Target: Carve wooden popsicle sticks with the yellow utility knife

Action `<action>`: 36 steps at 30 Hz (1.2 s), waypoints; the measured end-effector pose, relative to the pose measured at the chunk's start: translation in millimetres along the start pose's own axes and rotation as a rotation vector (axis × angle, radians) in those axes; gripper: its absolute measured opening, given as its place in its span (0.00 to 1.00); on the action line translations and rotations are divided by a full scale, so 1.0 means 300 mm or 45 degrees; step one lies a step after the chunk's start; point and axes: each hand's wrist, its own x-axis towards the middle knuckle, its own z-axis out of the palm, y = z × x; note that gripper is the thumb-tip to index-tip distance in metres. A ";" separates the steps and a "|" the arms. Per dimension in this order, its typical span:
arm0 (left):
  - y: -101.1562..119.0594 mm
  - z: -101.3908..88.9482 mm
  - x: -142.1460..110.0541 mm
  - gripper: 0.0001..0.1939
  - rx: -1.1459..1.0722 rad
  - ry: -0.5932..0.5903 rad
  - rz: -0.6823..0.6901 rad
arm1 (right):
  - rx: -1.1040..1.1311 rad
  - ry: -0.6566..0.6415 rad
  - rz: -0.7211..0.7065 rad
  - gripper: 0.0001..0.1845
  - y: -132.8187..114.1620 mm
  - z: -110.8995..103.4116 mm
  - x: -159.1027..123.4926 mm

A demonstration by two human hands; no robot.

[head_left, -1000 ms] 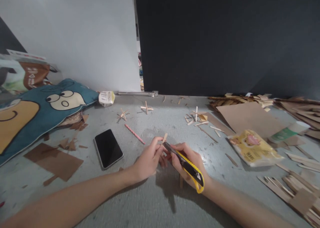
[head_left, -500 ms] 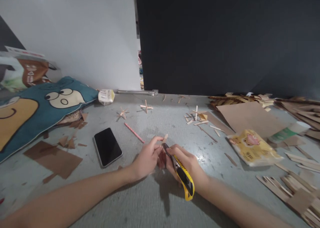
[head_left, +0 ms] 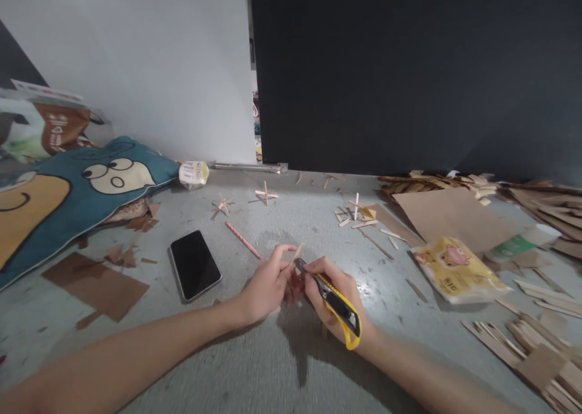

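Between the fingers of my left hand (head_left: 268, 280) a short wooden stick (head_left: 299, 252) is pinched, its pale tip pointing up and away. My right hand (head_left: 339, 293) is wrapped round a yellow and black utility knife (head_left: 339, 308). The knife's front end meets the stick close to my left fingertips; the blade itself is too small to make out. Beyond my hands lie a pink patterned pencil (head_left: 243, 240) and small crossed-stick pieces, one of them a standing cross (head_left: 266, 194). Cut stick bits (head_left: 364, 224) lie around another upright stick (head_left: 357, 207).
A phone (head_left: 194, 265) and brown cardboard (head_left: 95, 285) lie left, near a blue cartoon pillow (head_left: 131, 174). To the right are a yellow tissue pack (head_left: 459, 270), a green-and-white tube (head_left: 522, 243) and a bundle of wooden sticks (head_left: 539, 356). A dark panel (head_left: 409, 74) stands behind.
The knife's handle has swung slightly to the right and up with my right hand. More of the stick shows above my left fingers, which have shifted a little.
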 end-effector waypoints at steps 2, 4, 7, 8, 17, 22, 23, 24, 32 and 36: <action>0.005 -0.002 0.000 0.23 0.072 -0.009 0.032 | 0.020 0.021 -0.019 0.04 -0.001 0.004 0.000; 0.010 -0.004 -0.001 0.22 0.132 -0.043 0.082 | 0.054 0.025 -0.023 0.04 -0.002 0.006 0.001; 0.017 -0.003 -0.001 0.22 0.154 -0.111 0.151 | 0.096 0.003 -0.005 0.05 -0.005 0.005 0.004; 0.019 -0.002 -0.001 0.22 0.145 -0.125 0.159 | 0.107 -0.002 -0.001 0.05 -0.005 0.005 0.004; 0.012 0.014 0.003 0.10 0.115 -0.065 0.134 | 0.128 0.033 0.040 0.02 -0.001 0.030 -0.007; -0.005 0.011 -0.001 0.08 0.156 -0.047 0.145 | 0.165 -0.020 0.071 0.08 -0.021 0.038 -0.010; -0.005 0.011 -0.001 0.10 0.134 -0.060 0.141 | 0.170 -0.024 0.072 0.08 -0.025 0.038 -0.011; -0.005 0.010 -0.002 0.11 0.108 -0.074 0.135 | 0.179 -0.026 0.072 0.07 -0.028 0.037 -0.011; 0.005 0.012 0.000 0.12 0.061 -0.046 0.147 | 0.053 -0.031 0.043 0.04 -0.030 0.040 -0.012; -0.002 0.012 -0.001 0.11 0.072 -0.055 0.145 | 0.175 -0.070 0.078 0.05 -0.019 0.044 -0.012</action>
